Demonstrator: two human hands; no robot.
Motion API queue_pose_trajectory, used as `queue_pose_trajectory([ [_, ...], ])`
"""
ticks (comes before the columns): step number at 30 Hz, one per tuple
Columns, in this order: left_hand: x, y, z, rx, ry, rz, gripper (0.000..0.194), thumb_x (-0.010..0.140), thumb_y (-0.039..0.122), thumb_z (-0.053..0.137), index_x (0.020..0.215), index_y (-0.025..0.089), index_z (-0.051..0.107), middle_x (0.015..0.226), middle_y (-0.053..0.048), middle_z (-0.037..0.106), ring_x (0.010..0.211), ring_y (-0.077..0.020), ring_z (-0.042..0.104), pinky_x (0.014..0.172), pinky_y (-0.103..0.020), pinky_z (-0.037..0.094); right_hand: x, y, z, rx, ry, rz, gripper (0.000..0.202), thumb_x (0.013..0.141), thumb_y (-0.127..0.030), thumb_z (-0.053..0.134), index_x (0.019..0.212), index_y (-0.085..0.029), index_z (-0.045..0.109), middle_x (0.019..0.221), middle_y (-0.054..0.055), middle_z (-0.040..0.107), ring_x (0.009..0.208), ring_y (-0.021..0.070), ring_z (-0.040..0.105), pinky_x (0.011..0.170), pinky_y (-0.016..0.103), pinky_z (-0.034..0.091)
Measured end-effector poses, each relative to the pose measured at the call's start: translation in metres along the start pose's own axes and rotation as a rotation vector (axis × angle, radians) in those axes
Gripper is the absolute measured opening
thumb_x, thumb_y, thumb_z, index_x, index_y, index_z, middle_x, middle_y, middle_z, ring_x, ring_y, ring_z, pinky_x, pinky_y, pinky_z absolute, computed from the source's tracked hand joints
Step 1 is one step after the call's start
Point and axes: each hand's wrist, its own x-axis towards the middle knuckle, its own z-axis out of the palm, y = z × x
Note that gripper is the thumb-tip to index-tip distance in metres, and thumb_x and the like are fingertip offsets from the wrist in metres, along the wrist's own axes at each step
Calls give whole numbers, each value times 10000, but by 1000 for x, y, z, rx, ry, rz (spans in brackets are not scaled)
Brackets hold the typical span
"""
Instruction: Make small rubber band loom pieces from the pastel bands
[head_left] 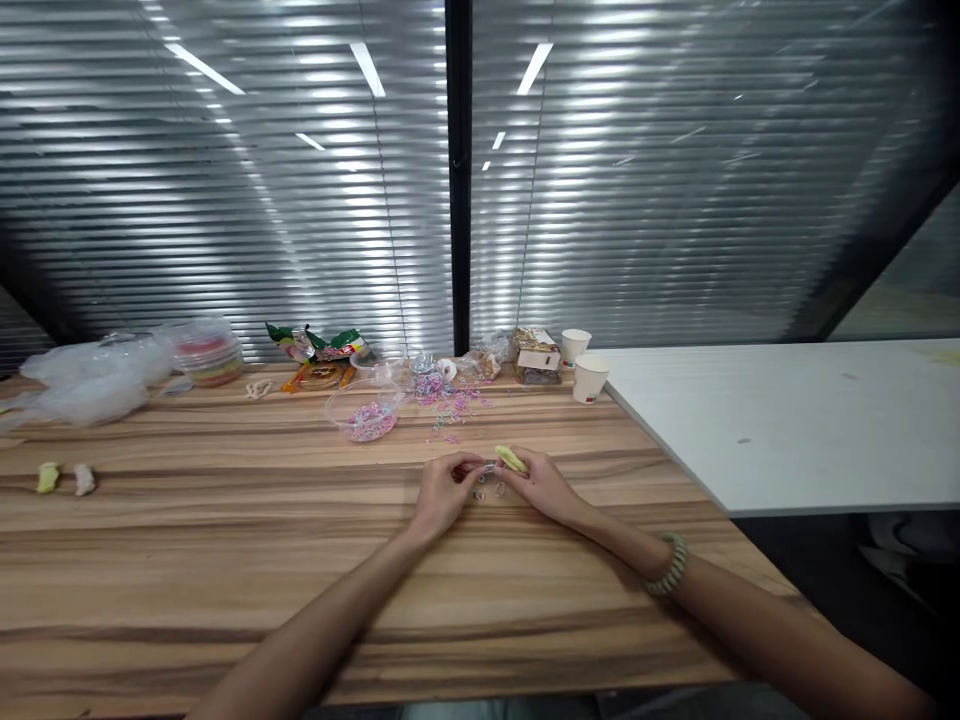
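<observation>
- Yellow piece is in the right hand, whose fingers are nearly closed on it; its long axis slants away and leftward.
- Left hand is curled, fingertips at a small pale thing between both hands; I cannot tell its grip.

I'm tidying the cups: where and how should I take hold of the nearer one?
Probably by the side wall of the nearer cup, just below its rim, coming from the near right: it stands upright, tapers downward, with the other cup behind.
</observation>
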Motion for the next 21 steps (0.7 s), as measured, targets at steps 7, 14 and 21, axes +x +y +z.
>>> queue_pose_trajectory([
  [7,-3,2,2,62,30,69,205,710,267,572,850,146,660,718,-60,674,619,-149,593,596,-246,462,-2,-2,1,-58,-22,-16,266,796,-382,482,642,-166,501,584,-16,501,554,120,440,515,220,324],
  [14,-3,2,2,104,-18,123,199,716,288,569,829,155,665,733,-59,657,656,-149,573,629,-247,439,-2,-2,1,-68,20,-22,228,797,-347,481,654,-170,489,602,-14,509,570,126,457,520,216,316],
  [21,-5,8,1,79,-132,151,156,750,279,537,717,152,620,763,-51,608,723,-150,542,672,-248,409,-2,-2,1,-65,42,-5,162,770,-278,485,651,-168,500,596,-18,506,562,122,448,526,216,309],
])
